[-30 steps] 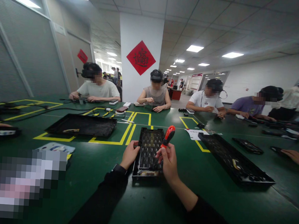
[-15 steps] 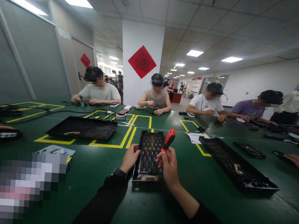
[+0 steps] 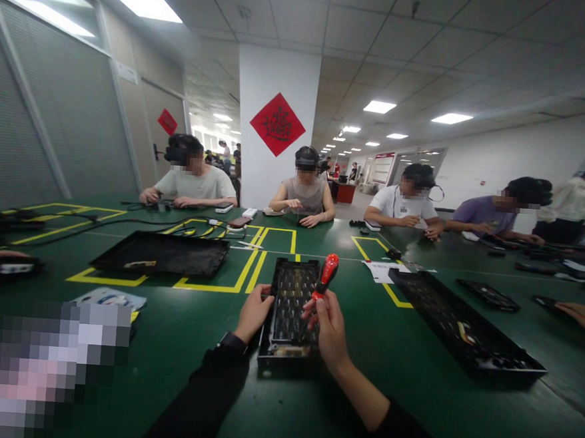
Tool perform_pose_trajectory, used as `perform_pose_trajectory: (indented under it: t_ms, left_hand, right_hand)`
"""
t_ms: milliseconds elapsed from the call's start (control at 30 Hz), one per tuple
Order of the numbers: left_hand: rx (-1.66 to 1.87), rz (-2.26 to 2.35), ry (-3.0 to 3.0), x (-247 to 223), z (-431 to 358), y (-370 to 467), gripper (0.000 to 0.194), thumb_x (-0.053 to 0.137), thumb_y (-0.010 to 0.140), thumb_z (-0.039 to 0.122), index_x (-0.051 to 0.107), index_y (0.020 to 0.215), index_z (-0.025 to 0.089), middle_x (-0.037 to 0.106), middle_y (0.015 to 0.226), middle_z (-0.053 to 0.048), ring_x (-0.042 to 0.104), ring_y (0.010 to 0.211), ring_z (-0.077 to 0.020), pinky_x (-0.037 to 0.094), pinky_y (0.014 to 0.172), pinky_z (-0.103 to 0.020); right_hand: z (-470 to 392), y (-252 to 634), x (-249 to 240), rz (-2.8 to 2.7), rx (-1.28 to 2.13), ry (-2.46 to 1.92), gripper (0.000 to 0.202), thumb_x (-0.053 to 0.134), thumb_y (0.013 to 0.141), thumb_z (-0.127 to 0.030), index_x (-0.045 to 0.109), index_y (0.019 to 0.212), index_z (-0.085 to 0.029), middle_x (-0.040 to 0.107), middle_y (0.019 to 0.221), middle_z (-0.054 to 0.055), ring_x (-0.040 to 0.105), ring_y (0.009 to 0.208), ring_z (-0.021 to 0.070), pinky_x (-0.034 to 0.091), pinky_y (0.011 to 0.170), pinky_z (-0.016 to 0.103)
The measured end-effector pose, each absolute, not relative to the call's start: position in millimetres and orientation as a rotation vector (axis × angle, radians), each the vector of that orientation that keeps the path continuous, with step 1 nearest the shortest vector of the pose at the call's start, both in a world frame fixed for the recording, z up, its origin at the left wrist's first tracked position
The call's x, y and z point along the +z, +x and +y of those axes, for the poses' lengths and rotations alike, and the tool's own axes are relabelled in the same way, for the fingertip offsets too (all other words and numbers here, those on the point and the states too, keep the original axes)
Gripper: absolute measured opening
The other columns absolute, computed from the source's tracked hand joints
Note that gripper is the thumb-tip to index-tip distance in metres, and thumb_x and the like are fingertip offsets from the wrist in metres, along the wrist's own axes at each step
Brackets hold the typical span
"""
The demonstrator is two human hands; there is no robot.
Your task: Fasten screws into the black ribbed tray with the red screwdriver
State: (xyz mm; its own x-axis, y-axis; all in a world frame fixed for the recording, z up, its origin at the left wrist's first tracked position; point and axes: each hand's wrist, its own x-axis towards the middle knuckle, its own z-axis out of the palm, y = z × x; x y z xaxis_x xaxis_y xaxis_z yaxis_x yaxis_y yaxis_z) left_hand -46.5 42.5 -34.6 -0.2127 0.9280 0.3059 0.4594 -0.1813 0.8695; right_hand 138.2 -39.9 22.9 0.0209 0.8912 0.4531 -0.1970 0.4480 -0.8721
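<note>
A black rectangular casing [image 3: 294,299] lies lengthwise on the table before me, with rows of small pale marks inside it and a light strip near its close end. My left hand [image 3: 254,313] is closed on its left edge, the thumb over the rim. Over the casing's right side, my right hand [image 3: 329,328] grips a screwdriver with a red and black handle [image 3: 326,275]. The handle points up and leans a little right. Its shaft runs down into the casing, and the tip is hard to make out behind my fingers.
Larger black trays lie on the green table at left [image 3: 165,250] and right [image 3: 469,331]. A small black panel [image 3: 488,294] and white paper [image 3: 386,272] are at right. Cables [image 3: 66,230] cross the left side. People work opposite; others' hands show at both edges.
The top of the screwdriver handle has shifted slightly left. My left hand and the casing stay in place.
</note>
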Motion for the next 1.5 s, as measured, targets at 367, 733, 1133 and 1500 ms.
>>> perform_pose_trajectory:
  t_ms: [367, 733, 1133, 1500]
  left_hand:
    - [1.371, 1.634, 1.605, -37.6, 45.1, -47.7, 0.027, 0.052, 0.074, 0.022, 0.057, 0.100, 0.017, 0.064, 0.099, -0.007, 0.060, 0.087, -0.0169, 0.045, 0.083, -0.032]
    - [1.367, 1.632, 1.610, -38.9, 47.1, -49.2, 0.027, 0.053, 0.074, 0.022, 0.056, 0.100, 0.017, 0.064, 0.099, -0.008, 0.061, 0.088, -0.0174, 0.045, 0.083, -0.033]
    - [1.365, 1.631, 1.613, -42.5, 47.9, -49.7, 0.028, 0.053, 0.074, 0.022, 0.056, 0.102, 0.016, 0.064, 0.100, -0.007, 0.060, 0.085, -0.0161, 0.045, 0.081, -0.031]
    - [1.373, 1.615, 1.609, -39.8, 47.7, -48.6, 0.027, 0.053, 0.074, 0.021, 0.056, 0.100, 0.016, 0.064, 0.099, -0.007, 0.060, 0.084, -0.0161, 0.045, 0.081, -0.031]
  right_hand:
    - [-44.4, 134.3, 24.0, -1.377, 0.962, -0.711, 0.030, 0.045, 0.088, -0.038, 0.050, 0.112, -0.021, 0.059, 0.080, 0.002, 0.057, 0.064, 0.0124, 0.043, 0.048, 0.021]
    - [-41.0, 134.7, 23.0, -1.348, 0.965, -0.702, 0.027, 0.046, 0.088, -0.035, 0.048, 0.111, -0.021, 0.058, 0.079, 0.001, 0.055, 0.062, 0.0109, 0.041, 0.046, 0.019]
    - [-35.6, 135.8, 23.4, -1.311, 0.976, -0.717, 0.025, 0.046, 0.087, -0.037, 0.052, 0.105, -0.020, 0.058, 0.078, 0.002, 0.055, 0.063, 0.0110, 0.040, 0.046, 0.019]
    - [-37.0, 136.4, 21.4, -1.298, 0.997, -0.661, 0.027, 0.047, 0.088, -0.033, 0.048, 0.112, -0.020, 0.057, 0.077, 0.001, 0.055, 0.063, 0.0108, 0.039, 0.047, 0.020]
